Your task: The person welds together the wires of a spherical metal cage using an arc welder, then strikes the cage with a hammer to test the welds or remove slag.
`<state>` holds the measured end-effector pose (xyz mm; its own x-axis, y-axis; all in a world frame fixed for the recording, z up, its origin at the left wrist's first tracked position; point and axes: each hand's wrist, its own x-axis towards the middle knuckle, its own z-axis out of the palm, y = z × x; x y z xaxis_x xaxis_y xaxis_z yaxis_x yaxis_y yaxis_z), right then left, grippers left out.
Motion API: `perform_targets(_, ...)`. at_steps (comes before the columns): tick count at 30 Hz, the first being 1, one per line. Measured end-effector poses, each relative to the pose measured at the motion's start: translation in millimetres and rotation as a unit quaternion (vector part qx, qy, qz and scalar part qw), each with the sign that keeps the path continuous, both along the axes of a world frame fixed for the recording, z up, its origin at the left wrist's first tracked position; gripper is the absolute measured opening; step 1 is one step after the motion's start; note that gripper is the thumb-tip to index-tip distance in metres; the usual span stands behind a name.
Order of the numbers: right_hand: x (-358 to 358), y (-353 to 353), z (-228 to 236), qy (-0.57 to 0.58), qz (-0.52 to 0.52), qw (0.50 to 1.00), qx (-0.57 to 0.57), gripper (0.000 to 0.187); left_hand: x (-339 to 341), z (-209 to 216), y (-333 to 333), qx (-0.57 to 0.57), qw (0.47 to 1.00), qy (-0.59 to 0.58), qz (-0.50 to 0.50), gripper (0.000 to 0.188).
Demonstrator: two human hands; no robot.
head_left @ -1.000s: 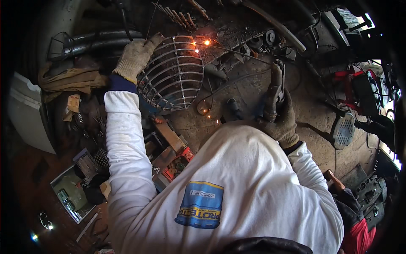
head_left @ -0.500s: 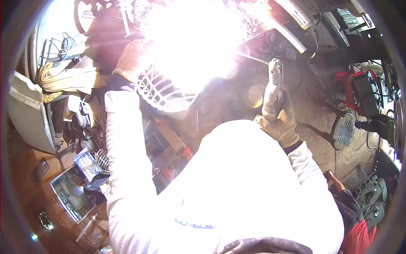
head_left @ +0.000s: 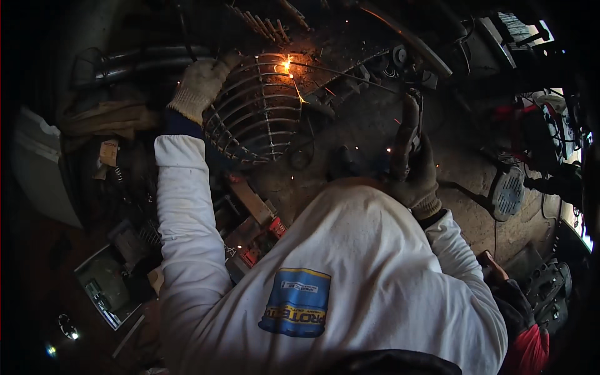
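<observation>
Cage: wire cage (head_left: 253, 109) tilted so its glowing joint faces you.
Left hand (head_left: 199, 84): you grip cage rim, steadying it.
Right hand (head_left: 415, 175): clenched on electrode holder (head_left: 406, 128), rod reaching to cage's spark (head_left: 287, 64).

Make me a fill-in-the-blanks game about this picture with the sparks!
1. The left hand wears a pale work ____.
2. That hand holds the rim of a round cage made of ____.
3. Orange ____ glow at the top of the cage.
4. The right hand holds a welding ____ whose thin rod reaches toward the glow.

Missing words: glove; wire; sparks; holder
</observation>
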<state>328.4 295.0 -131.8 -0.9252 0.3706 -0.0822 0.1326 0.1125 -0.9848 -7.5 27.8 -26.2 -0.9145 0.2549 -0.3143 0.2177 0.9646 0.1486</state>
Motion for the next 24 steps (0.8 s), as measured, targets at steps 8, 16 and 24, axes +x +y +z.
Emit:
perform_targets(8, 7, 7, -11, -0.044, 0.023, 0.999, -0.022, 0.111, -3, -4, -1, 0.010, 0.999, -0.029, 0.023, 0.059)
perform_targets(16, -1, 4, -9, -0.026, 0.020, 0.996, -0.084, 0.104, -12, -16, -15, -0.033, 0.993, 0.037, -0.107, 0.032)
perform_targets(24, 10, 7, -29, -0.038, -0.002, 0.936, -0.351, 0.063, -4, -9, -20, 0.098, 0.984, 0.045, -0.143, 0.059)
